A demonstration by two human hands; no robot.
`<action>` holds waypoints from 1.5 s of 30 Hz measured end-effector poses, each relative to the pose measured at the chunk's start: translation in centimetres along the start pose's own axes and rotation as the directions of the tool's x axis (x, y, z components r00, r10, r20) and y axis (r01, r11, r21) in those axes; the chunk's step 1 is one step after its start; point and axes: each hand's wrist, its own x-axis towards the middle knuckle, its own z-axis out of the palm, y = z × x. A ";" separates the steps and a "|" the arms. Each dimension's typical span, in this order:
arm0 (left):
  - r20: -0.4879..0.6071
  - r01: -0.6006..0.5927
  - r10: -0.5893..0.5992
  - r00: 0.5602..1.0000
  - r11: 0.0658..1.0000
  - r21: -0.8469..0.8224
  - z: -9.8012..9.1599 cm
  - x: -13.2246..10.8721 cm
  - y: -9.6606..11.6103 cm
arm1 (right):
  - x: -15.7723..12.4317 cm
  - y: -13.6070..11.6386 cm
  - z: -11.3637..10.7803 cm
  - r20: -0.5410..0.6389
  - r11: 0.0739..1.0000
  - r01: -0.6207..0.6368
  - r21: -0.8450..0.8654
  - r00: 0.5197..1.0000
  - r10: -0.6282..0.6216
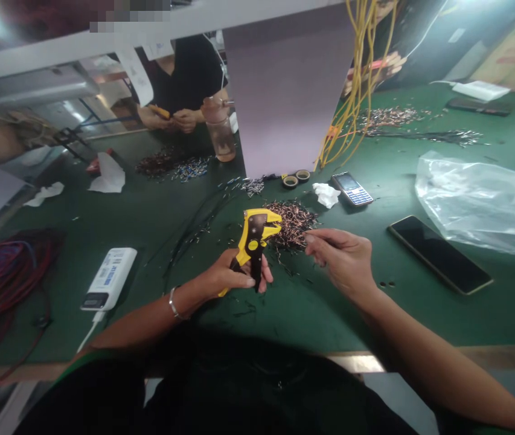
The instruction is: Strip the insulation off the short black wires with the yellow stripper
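Note:
My left hand (pixel 239 275) is wrapped round the handles of a yellow and black wire stripper (pixel 253 241), its jaws pointing right. Just right of the jaws, my right hand (pixel 343 257) is closed in a pinch, thumb against forefinger. Whatever sits between those fingertips is too small to make out. Behind the jaws and the fingertips lies a pile of short copper-coloured wire pieces (pixel 296 220), partly covered by the tool. Dark wire scraps (pixel 248 307) are scattered on the green tabletop (pixel 329 320) below my hands.
A white power bank (pixel 110 278) with a cable and coiled red wires (pixel 8 284) lie left. Rightward are a keypad phone (pixel 352 189), crumpled tissue (pixel 326 194), a smartphone (pixel 441 254) and a plastic bag (pixel 479 199). Yellow wires (pixel 366 60) hang beside an upright panel (pixel 288 84); people work behind.

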 end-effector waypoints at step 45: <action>0.083 0.059 -0.046 0.995 0.986 -0.156 0.6 -0.1 0.2 | -0.3 -0.8 0.1 0.285 0.965 -0.208 0.159 0.946 0.157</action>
